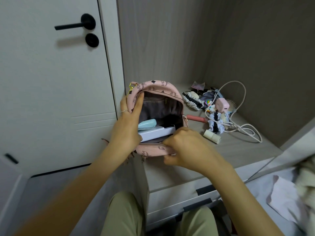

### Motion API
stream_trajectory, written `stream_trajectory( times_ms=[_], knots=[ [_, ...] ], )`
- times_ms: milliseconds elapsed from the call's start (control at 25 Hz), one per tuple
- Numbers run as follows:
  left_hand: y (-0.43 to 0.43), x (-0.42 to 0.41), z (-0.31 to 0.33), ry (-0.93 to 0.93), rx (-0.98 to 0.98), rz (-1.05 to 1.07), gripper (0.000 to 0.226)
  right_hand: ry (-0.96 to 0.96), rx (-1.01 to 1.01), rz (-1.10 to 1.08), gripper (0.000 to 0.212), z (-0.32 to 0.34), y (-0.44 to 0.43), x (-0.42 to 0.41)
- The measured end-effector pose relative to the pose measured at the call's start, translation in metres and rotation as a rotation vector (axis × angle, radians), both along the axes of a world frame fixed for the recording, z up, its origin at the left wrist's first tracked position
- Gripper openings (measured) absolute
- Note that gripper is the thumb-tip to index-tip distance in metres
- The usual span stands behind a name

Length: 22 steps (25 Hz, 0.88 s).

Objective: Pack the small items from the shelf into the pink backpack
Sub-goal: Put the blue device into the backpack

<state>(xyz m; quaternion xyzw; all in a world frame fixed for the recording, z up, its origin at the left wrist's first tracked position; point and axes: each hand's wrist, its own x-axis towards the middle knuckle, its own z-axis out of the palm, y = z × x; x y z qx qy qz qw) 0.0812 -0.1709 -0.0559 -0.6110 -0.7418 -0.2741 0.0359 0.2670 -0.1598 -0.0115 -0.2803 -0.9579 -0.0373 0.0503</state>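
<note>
Operator: Where does the bag sit against my hands?

Spotter: The pink backpack [160,86] stands at the left end of the shelf [238,150], unzipped, its mouth gaping toward you, and you have it between both hands. Your left hand [131,116] grips the backpack's left rim, with the thumb hooked into the opening and the fingers wrapped round the outside. There is a thin ring [124,111] on 1 of them. Your right hand [185,147] is on the backpack's near rim, fingers bunched, pinching the pink edge.

Operator: What's inside?

Spotter: 2 things show: a pale blue case [147,124] lying on a white box [156,132]. Both are low in the backpack toward its left side, just beside your left palm.

Operator: And around it?

Spotter: The loose items all lie on the shelf to the backpack's right.
- A pink tube [196,118] lies just beside the backpack's right wall.
- Farther right are a spotted scrunchie [190,101] and a pink charger block [222,103], whose white cable [238,99] loops up and back down.
- There is also a pale scrunchie with a black band [215,124].
- A small white cylinder [212,136] is the item nearest your right hand — near it, not touching.

Left of the backpack is a white door with a black handle [75,25].
</note>
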Motion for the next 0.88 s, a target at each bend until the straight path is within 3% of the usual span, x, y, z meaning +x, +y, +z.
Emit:
stream_trajectory(
  times_ms=[160, 320, 440, 520, 560, 640, 760, 800, 880],
  knots=[
    [0.007, 0.004, 0.004, 0.038, 0.022, -0.001, 0.128, 0.026, 0.057, 0.023, 0.007, -0.011, -0.005, 0.001],
    [0.009, 0.004, 0.004, 0.049, 0.046, 0.007, 0.128, 0.112, 0.126, 0.082, 0.024, -0.032, -0.006, 0.01],
    [0.003, -0.002, -0.001, 0.063, 0.029, -0.032, 0.131, 0.564, -0.193, 0.084, 0.024, -0.051, -0.005, 0.031],
    [0.001, -0.006, -0.001, 0.072, 0.02, -0.048, 0.133, 0.933, -0.361, -0.143, 0.035, -0.061, 0.011, 0.048],
    [0.002, -0.008, 0.0, 0.07, 0.013, -0.048, 0.134, 0.998, -0.401, -0.309, 0.039, -0.064, 0.023, 0.057],
    [0.005, -0.011, 0.004, 0.051, -0.009, -0.055, 0.135, 0.791, -0.467, -0.56, 0.047, -0.073, 0.047, 0.069],
    [0.009, -0.017, 0.005, 0.015, -0.041, -0.065, 0.136, 0.268, -0.608, -0.537, 0.111, -0.091, 0.058, 0.064],
    [0.009, -0.019, 0.004, 0.014, -0.045, -0.062, 0.135, 0.186, -0.588, -0.504, 0.114, -0.097, 0.058, 0.058],
    [0.009, -0.02, 0.003, 0.016, -0.046, -0.059, 0.133, 0.145, -0.451, -0.459, 0.098, -0.104, 0.06, 0.046]
  ],
)
